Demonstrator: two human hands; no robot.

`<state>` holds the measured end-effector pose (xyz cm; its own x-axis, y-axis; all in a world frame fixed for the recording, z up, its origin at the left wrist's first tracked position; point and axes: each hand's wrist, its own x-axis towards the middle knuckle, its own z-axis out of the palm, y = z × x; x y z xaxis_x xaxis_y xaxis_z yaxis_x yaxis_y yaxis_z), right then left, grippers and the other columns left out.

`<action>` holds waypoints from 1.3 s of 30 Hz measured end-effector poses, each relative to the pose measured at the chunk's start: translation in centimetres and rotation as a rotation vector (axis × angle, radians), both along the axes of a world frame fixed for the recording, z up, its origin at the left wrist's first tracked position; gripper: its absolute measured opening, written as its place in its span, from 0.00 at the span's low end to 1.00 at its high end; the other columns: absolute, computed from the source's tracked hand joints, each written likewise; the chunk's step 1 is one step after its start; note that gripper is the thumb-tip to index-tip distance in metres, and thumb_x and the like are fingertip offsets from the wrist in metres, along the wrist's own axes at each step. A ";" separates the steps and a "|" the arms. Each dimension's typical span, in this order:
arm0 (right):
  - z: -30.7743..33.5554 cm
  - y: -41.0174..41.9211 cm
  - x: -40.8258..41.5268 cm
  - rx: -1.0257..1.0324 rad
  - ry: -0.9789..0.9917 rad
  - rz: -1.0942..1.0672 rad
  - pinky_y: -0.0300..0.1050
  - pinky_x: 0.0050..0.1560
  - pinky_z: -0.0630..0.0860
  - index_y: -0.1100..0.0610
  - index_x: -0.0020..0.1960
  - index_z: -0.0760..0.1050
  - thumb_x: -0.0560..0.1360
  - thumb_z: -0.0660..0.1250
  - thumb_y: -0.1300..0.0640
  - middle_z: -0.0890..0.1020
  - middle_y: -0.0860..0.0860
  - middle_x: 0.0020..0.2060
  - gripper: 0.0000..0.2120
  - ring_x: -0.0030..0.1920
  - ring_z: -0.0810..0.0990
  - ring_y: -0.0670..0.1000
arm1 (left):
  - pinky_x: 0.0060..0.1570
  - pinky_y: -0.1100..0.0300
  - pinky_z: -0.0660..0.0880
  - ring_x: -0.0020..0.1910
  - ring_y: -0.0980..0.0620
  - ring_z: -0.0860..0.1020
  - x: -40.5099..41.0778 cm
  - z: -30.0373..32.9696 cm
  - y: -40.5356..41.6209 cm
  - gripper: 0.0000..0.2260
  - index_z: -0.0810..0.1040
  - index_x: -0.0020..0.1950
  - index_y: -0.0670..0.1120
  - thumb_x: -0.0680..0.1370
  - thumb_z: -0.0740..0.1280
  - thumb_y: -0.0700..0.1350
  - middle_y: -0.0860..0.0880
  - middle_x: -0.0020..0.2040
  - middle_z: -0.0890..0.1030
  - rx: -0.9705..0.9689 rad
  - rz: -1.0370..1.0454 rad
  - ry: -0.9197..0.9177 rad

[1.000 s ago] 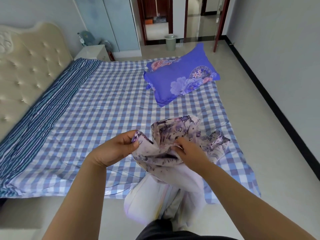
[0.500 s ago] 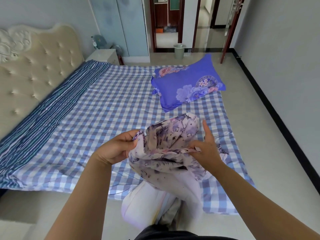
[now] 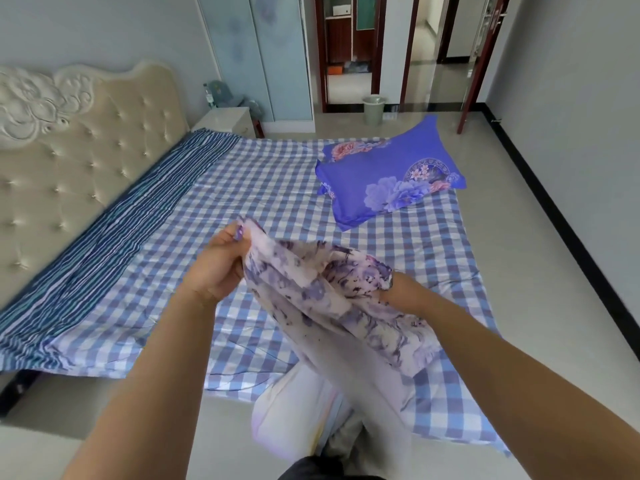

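A pale pillowcase (image 3: 311,289) with a purple flower print hangs stretched between my hands over the bed's near edge. My left hand (image 3: 221,268) pinches its upper left edge between thumb and fingers. My right hand (image 3: 396,291) is buried in the bunched cloth at the right. Only its wrist shows, and the fabric gathers tightly around it. A white pillow (image 3: 287,410) stands below the cloth against my legs, partly covered by the hanging fabric.
The bed has a blue checked sheet (image 3: 277,188) and a striped blanket (image 3: 121,230) along the tufted headboard (image 3: 69,150). A blue floral pillow (image 3: 391,178) lies at the far right. A nightstand (image 3: 228,121) and a bin (image 3: 374,109) stand beyond on the tiled floor.
My left hand has lifted its edge of the pillowcase higher. My right hand, which pinched the cloth from outside, has slipped under the fabric and is now covered by it.
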<state>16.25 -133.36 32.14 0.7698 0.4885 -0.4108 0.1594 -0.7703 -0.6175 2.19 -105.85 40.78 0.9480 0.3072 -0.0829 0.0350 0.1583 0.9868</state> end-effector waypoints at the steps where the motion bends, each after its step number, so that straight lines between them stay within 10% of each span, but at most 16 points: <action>1: -0.8 -0.1 -0.4 0.007 -0.071 -0.061 0.47 0.49 0.73 0.64 0.60 0.73 0.77 0.61 0.61 0.79 0.63 0.54 0.13 0.54 0.78 0.62 | 0.35 0.60 0.78 0.36 0.50 0.82 0.4 0.4 0.7 0.06 0.75 0.44 0.42 0.79 0.61 0.35 0.47 0.36 0.83 0.028 0.112 -0.029; 5: -1.8 -1.9 -1.3 -0.003 -0.285 -0.308 0.49 0.44 0.70 0.58 0.65 0.68 0.78 0.60 0.59 0.80 0.61 0.49 0.16 0.50 0.78 0.62 | 0.41 0.60 0.77 0.40 0.51 0.79 1.8 4.6 3.4 0.10 0.73 0.44 0.47 0.82 0.57 0.37 0.49 0.40 0.80 0.135 0.519 -0.223; 10: 0.2 -1.6 -0.1 0.149 -0.228 -0.597 0.47 0.42 0.69 0.59 0.43 0.73 0.75 0.59 0.64 0.80 0.62 0.46 0.05 0.44 0.76 0.60 | 0.35 0.60 0.66 0.33 0.55 0.66 2.2 7.3 4.4 0.09 0.67 0.42 0.50 0.81 0.59 0.41 0.52 0.35 0.69 0.302 0.651 -0.279; 14: 1.2 -0.3 -1.3 0.223 -0.310 -0.602 0.48 0.44 0.71 0.59 0.57 0.71 0.77 0.61 0.58 0.80 0.59 0.46 0.10 0.46 0.78 0.60 | 0.45 0.56 0.71 0.41 0.51 0.71 0.2 8.6 4.0 0.07 0.70 0.44 0.49 0.81 0.59 0.41 0.50 0.40 0.75 0.285 0.605 -0.357; 29: 4.6 8.0 -25.4 0.789 -0.311 -0.339 0.43 0.32 0.61 0.52 0.39 0.58 0.75 0.67 0.63 0.61 0.49 0.32 0.19 0.30 0.60 0.48 | 0.58 0.44 0.75 0.48 0.44 0.81 -20.3 15.6 11.0 0.14 0.79 0.47 0.44 0.78 0.56 0.31 0.43 0.47 0.83 0.037 0.364 -0.439; 35: 3.5 11.2 -38.6 0.467 -0.918 0.226 0.38 0.28 0.66 0.51 0.44 0.69 0.73 0.57 0.61 0.69 0.45 0.43 0.06 0.32 0.71 0.46 | 0.55 0.47 0.77 0.44 0.46 0.81 -28.7 15.2 12.4 0.13 0.78 0.47 0.42 0.77 0.57 0.30 0.44 0.43 0.83 0.005 0.339 -0.395; 39: -0.9 14.1 -42.0 0.174 -0.639 0.282 0.35 0.30 0.60 0.54 0.54 0.78 0.73 0.63 0.68 0.69 0.47 0.54 0.15 0.37 0.70 0.50 | 0.40 0.60 0.79 0.35 0.53 0.81 -31.6 15.8 10.2 0.12 0.77 0.44 0.43 0.76 0.58 0.29 0.49 0.35 0.83 0.085 0.252 -0.378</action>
